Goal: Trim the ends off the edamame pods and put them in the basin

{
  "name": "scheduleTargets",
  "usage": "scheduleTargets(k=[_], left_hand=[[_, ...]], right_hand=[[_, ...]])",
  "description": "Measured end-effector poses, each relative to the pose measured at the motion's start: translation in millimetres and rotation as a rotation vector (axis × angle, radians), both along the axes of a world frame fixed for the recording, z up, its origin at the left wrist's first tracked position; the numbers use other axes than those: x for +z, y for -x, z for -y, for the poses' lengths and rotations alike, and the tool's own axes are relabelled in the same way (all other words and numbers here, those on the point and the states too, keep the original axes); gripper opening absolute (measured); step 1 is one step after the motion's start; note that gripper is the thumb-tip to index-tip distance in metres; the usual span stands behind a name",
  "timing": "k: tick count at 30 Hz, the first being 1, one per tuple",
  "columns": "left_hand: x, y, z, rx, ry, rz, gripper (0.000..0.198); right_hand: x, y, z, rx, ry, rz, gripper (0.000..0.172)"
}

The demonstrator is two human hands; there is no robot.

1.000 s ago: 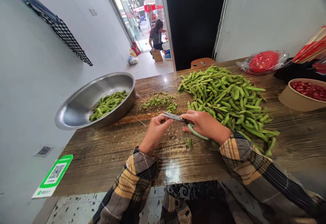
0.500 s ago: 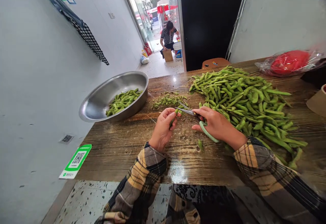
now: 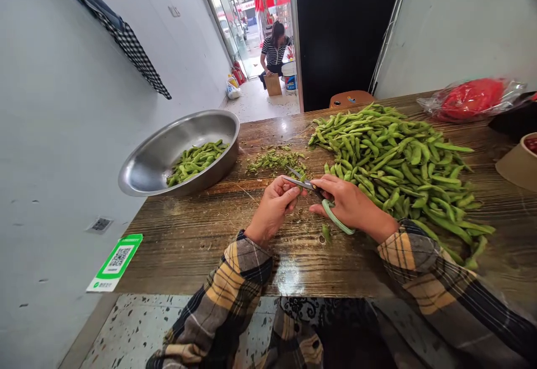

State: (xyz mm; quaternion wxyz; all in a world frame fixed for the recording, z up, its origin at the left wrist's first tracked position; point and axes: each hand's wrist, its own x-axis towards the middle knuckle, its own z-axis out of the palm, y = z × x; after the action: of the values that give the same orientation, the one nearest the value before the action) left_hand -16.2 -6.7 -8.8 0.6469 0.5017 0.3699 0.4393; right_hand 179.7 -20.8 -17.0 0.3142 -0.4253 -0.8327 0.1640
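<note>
My left hand (image 3: 274,206) is closed in a pinch on a green soybean pod (image 3: 302,179), mostly hidden by the fingers. The fingers of my right hand (image 3: 350,204) are wrapped round scissors (image 3: 338,219) with pale green handles. Their slightly parted blades point left and lie around the pod's tip, close to my left fingertips. Just beyond the hands lies a small heap of trimmed pod ends (image 3: 276,160). A large pile of soybean pods (image 3: 390,162) spreads to the right, partly behind my right hand. Pods also lie inside the tilted steel basin (image 3: 138,174) at left.
On the wooden table (image 3: 176,268), a loose pod piece (image 3: 326,232) lies near my right hand. A QR-code card (image 3: 116,263) is at the left edge. A red item in clear plastic (image 3: 472,99) and a paper bowl (image 3: 518,162) stand right. A person (image 3: 274,53) sits by the doorway.
My left hand has brought the pod closer to the scissors, and the blades now lie around its tip. The whole view has shifted slightly.
</note>
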Motion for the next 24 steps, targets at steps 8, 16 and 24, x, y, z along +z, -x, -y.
scheduleTargets(k=[8, 16, 24], left_hand=[[5.5, 1.6, -3.6, 0.094, 0.085, 0.054, 0.022], [8.9, -0.4, 1.4, -0.141, 0.078, -0.029, 0.022], [5.6, -12.6, 14.8, -0.584, -0.559, -0.600, 0.012]], right_hand=[[0.1, -7.0, -2.9, -0.005, 0.011, 0.070, 0.036], [3.9, -12.1, -9.4, -0.193, -0.017, -0.055, 0.038], [4.0, -10.7, -9.2, -0.194, -0.004, -0.067, 0.035]])
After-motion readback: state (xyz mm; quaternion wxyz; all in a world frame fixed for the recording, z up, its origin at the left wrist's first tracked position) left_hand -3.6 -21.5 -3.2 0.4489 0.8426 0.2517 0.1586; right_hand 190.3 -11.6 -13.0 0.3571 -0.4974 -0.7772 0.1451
